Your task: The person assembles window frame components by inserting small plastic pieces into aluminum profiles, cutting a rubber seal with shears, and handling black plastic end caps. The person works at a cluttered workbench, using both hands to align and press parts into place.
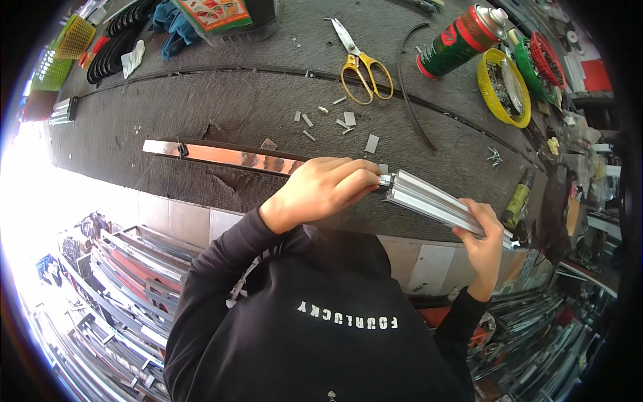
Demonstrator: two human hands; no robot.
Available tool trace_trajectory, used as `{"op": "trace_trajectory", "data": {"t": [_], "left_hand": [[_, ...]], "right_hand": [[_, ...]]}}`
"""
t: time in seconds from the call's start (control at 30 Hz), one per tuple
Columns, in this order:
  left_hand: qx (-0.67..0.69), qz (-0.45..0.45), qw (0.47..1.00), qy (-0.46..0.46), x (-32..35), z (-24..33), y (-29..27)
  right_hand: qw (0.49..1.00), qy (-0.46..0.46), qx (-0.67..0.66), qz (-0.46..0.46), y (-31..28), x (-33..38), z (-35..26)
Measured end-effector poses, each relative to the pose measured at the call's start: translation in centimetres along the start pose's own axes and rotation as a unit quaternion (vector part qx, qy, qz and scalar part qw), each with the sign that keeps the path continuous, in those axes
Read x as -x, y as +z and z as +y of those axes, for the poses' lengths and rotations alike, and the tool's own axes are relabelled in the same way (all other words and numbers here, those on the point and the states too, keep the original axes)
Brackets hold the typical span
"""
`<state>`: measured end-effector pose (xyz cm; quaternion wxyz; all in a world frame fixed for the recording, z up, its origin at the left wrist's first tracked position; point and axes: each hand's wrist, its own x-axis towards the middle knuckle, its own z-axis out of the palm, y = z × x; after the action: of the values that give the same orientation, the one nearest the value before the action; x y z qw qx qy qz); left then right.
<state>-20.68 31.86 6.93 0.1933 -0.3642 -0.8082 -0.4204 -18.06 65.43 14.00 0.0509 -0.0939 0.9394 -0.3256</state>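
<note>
Black sweatshirt (315,275) loomed nearest; left hand (328,187) pinched a small fitting (385,180), right hand (483,238) clasped ribbed silver profile (432,203); yellow-handled scissors (350,61) and cylindrical can (452,45) occupied rough mat (174,110).

Right grip (483,234) holds a silver metal profile (429,199).

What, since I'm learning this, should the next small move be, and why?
Perhaps nudge the small piece toward the profile: the left hand holds it at the profile's end, and the right hand holds the profile farther along.
</note>
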Motion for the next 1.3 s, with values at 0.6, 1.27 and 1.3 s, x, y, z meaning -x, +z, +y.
{"op": "trace_trajectory", "data": {"t": [0.6,1.27,1.3], "left_hand": [[-0.004,-0.009,1.000,0.008,-0.1,-0.1,-0.3],[0.081,-0.030,0.995,-0.043,0.3,-0.4,-0.2],[0.084,-0.029,0.995,-0.051,0.2,-0.4,-0.2]], "right_hand": [[1.000,-0.005,0.015,0.011,0.1,0.2,0.1],[1.000,-0.002,0.026,0.007,0.3,0.6,0.7],[0.999,-0.006,0.032,0.008,0.3,0.6,0.7]]}}
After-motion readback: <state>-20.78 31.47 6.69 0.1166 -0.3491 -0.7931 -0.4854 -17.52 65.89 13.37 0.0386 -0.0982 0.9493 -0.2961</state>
